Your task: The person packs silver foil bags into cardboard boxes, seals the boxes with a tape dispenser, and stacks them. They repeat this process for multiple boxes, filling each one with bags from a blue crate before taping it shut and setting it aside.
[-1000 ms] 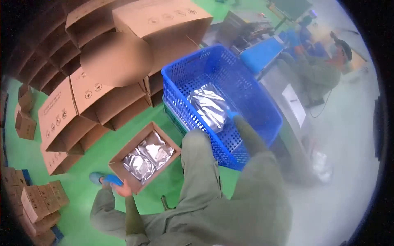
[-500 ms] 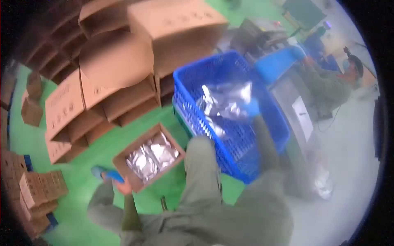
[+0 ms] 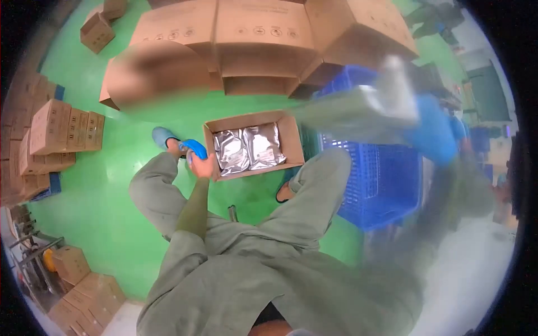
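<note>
On the green floor between my legs sits an open cardboard box [image 3: 299, 140] with silver foil pouches [image 3: 260, 147] lying flat side by side inside. At its left end my left hand [image 3: 202, 166] is closed around a smooth blue object [image 3: 194, 148] whose kind I cannot tell, with my thumb right by the box wall. To the right, my blue-gloved right hand [image 3: 434, 131] is raised over a blue perforated plastic basket [image 3: 381, 185]. Shut in it is a silver foil pouch [image 3: 386, 103], smeared by motion, which hides part of the basket.
Large open cardboard cartons [image 3: 263, 33] stand in a row ahead. Stacked boxes [image 3: 70, 126] are at the left, with more boxes [image 3: 92, 299] and a metal-framed cart [image 3: 36, 255] at lower left. My shoe [image 3: 164, 136] is left of the open box.
My right hand has come up out of the blue basket with a foil pouch. My view has turned right toward the open box; my left hand stays at its left end.
</note>
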Demonstrator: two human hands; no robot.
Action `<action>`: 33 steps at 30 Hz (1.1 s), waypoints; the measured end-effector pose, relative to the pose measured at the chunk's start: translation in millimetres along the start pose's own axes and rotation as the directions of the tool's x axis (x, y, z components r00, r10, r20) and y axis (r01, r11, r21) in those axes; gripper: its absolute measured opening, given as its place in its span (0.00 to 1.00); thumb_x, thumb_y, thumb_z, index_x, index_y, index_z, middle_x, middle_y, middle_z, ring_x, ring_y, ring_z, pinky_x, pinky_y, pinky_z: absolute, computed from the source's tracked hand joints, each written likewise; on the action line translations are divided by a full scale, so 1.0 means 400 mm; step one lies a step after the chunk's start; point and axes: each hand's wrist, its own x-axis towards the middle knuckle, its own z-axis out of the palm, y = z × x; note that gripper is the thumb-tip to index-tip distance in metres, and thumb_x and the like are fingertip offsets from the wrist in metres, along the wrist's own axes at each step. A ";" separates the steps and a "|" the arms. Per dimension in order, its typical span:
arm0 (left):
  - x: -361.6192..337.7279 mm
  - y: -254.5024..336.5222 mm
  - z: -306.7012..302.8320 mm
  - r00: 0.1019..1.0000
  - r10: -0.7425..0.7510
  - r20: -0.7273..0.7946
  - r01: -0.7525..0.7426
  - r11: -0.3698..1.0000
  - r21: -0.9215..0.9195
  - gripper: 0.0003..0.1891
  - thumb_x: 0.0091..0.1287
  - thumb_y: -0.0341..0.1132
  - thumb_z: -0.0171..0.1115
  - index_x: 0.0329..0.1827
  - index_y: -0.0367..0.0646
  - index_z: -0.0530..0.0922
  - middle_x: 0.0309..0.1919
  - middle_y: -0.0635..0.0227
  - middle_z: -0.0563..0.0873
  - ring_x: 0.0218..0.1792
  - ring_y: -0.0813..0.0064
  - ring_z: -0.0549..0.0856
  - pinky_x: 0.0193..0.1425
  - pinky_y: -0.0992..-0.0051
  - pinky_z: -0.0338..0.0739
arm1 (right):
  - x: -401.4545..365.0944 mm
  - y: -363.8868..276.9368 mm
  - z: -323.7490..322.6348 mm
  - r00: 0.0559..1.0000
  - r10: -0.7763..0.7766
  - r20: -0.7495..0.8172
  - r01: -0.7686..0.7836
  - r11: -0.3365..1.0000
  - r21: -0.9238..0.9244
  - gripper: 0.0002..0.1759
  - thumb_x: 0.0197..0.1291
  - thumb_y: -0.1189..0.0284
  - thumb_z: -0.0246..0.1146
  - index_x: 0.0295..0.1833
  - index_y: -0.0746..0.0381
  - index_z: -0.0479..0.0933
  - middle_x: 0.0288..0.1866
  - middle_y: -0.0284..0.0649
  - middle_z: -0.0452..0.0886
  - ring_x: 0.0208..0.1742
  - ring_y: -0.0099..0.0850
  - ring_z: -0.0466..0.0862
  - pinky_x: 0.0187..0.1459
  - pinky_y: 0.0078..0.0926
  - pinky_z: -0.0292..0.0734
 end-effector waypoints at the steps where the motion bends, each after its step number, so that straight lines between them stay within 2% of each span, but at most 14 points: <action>1: -0.001 0.001 0.005 0.998 0.045 -0.044 -0.045 0.999 0.017 0.34 0.46 0.48 0.73 0.52 0.36 0.72 0.44 0.53 0.83 0.49 0.50 0.80 0.59 0.55 0.67 | 0.053 -0.038 0.044 0.996 -0.062 0.067 0.061 0.998 0.013 0.16 0.49 0.68 0.69 0.44 0.63 0.82 0.31 0.40 0.85 0.29 0.26 0.83 0.35 0.26 0.78; 4: 0.000 0.015 -0.007 0.997 0.049 -0.052 -0.049 0.999 -0.001 0.35 0.46 0.48 0.72 0.53 0.36 0.72 0.44 0.52 0.83 0.49 0.50 0.80 0.59 0.55 0.67 | 0.222 -0.045 0.360 0.890 -0.455 0.037 0.448 0.886 0.119 0.22 0.52 0.65 0.67 0.54 0.60 0.79 0.40 0.48 0.84 0.40 0.39 0.85 0.44 0.33 0.79; 8: 0.013 -0.064 0.036 0.977 -0.155 0.146 0.182 0.964 -0.194 0.36 0.45 0.47 0.72 0.54 0.35 0.71 0.45 0.50 0.82 0.50 0.48 0.79 0.61 0.53 0.66 | 0.175 -0.158 0.782 0.658 -0.438 0.612 0.604 0.793 -0.082 0.27 0.58 0.55 0.61 0.58 0.59 0.76 0.50 0.46 0.81 0.50 0.44 0.81 0.52 0.38 0.77; 9: 0.002 -0.027 0.010 0.997 0.019 -0.076 -0.022 0.999 -0.037 0.35 0.45 0.47 0.71 0.53 0.35 0.71 0.47 0.48 0.81 0.51 0.47 0.79 0.60 0.53 0.68 | 0.127 -0.181 0.856 0.541 -0.414 0.732 0.655 0.753 -0.059 0.30 0.60 0.51 0.59 0.59 0.61 0.75 0.52 0.48 0.81 0.51 0.46 0.80 0.53 0.39 0.77; 11: 0.025 -0.021 -0.025 0.999 0.008 -0.051 -0.012 0.997 -0.081 0.34 0.45 0.47 0.71 0.53 0.34 0.72 0.48 0.47 0.80 0.51 0.47 0.78 0.59 0.53 0.69 | 0.089 -0.104 0.930 0.523 -0.541 0.659 0.581 0.792 0.188 0.32 0.60 0.50 0.59 0.61 0.62 0.73 0.55 0.49 0.79 0.55 0.47 0.79 0.57 0.40 0.74; 13: 0.011 -0.075 0.047 0.995 -0.004 -0.097 -0.003 0.998 -0.070 0.31 0.47 0.46 0.70 0.50 0.34 0.74 0.43 0.47 0.81 0.46 0.46 0.80 0.51 0.53 0.74 | 0.053 -0.069 0.775 0.818 -0.395 0.419 0.276 0.908 0.315 0.31 0.60 0.51 0.61 0.61 0.62 0.73 0.63 0.51 0.73 0.64 0.45 0.73 0.65 0.43 0.66; 15: 0.008 -0.106 0.066 0.996 -0.006 -0.095 0.002 0.999 -0.040 0.31 0.48 0.45 0.72 0.51 0.35 0.74 0.43 0.50 0.82 0.46 0.48 0.81 0.51 0.54 0.74 | 0.057 0.072 0.610 0.974 -0.207 -0.093 0.227 0.898 0.378 0.24 0.61 0.58 0.62 0.58 0.61 0.75 0.54 0.50 0.79 0.53 0.42 0.80 0.54 0.36 0.75; 17: 0.014 -0.119 0.053 0.999 0.013 -0.031 -0.014 0.999 -0.034 0.30 0.50 0.45 0.73 0.52 0.35 0.74 0.43 0.52 0.83 0.45 0.49 0.81 0.51 0.55 0.75 | 0.043 0.296 0.534 0.856 0.255 -0.449 -0.032 0.894 0.448 0.19 0.60 0.62 0.61 0.53 0.62 0.77 0.44 0.48 0.83 0.44 0.46 0.83 0.48 0.39 0.78; 19: 0.023 -0.078 0.014 0.993 -0.050 0.110 0.060 0.994 -0.091 0.34 0.52 0.43 0.74 0.58 0.33 0.71 0.52 0.49 0.79 0.53 0.50 0.79 0.59 0.57 0.71 | -0.005 0.552 0.539 0.675 0.510 -0.533 -0.407 0.860 0.307 0.22 0.62 0.58 0.60 0.52 0.65 0.78 0.46 0.45 0.83 0.44 0.35 0.83 0.47 0.36 0.77; 22: 0.033 -0.128 0.044 0.999 0.045 -0.022 -0.043 0.994 0.099 0.44 0.53 0.44 0.74 0.67 0.27 0.61 0.60 0.44 0.73 0.61 0.49 0.73 0.68 0.59 0.64 | -0.097 0.862 0.754 0.700 0.701 0.136 -0.714 0.682 0.158 0.35 0.55 0.42 0.60 0.49 0.65 0.79 0.44 0.47 0.84 0.39 0.34 0.83 0.41 0.42 0.76; 25: 0.049 -0.118 0.025 0.993 -0.007 0.118 0.008 1.000 -0.014 0.45 0.54 0.43 0.73 0.68 0.27 0.59 0.62 0.43 0.72 0.64 0.49 0.71 0.69 0.59 0.63 | -0.144 0.718 0.830 0.706 0.500 0.500 -0.592 0.030 0.805 0.41 0.50 0.31 0.57 0.49 0.59 0.81 0.42 0.47 0.82 0.35 0.34 0.80 0.36 0.37 0.76; 30: 0.012 -0.013 -0.023 0.994 -0.019 0.112 0.023 0.999 -0.036 0.42 0.55 0.39 0.71 0.67 0.25 0.59 0.62 0.43 0.71 0.63 0.50 0.71 0.69 0.59 0.63 | -0.038 0.868 1.266 0.650 0.452 0.611 -0.509 -0.338 0.792 0.36 0.57 0.39 0.59 0.53 0.63 0.75 0.39 0.42 0.80 0.36 0.33 0.79 0.38 0.32 0.76; 32: 0.007 0.033 -0.043 0.992 -0.043 0.121 0.049 0.998 -0.048 0.42 0.55 0.39 0.71 0.67 0.24 0.59 0.62 0.43 0.71 0.63 0.50 0.72 0.68 0.59 0.64 | -0.032 0.813 1.200 0.810 0.576 0.109 -0.115 -0.027 0.993 0.40 0.59 0.40 0.59 0.60 0.65 0.71 0.49 0.44 0.78 0.45 0.33 0.78 0.46 0.35 0.76; 33: 0.002 0.037 -0.036 0.987 -0.080 0.140 0.086 0.996 -0.035 0.42 0.55 0.40 0.71 0.67 0.24 0.60 0.62 0.43 0.72 0.63 0.49 0.72 0.68 0.59 0.64 | -0.021 0.814 1.143 0.652 0.735 0.186 -0.527 0.263 0.808 0.42 0.57 0.42 0.61 0.64 0.65 0.67 0.53 0.49 0.76 0.50 0.36 0.78 0.48 0.37 0.75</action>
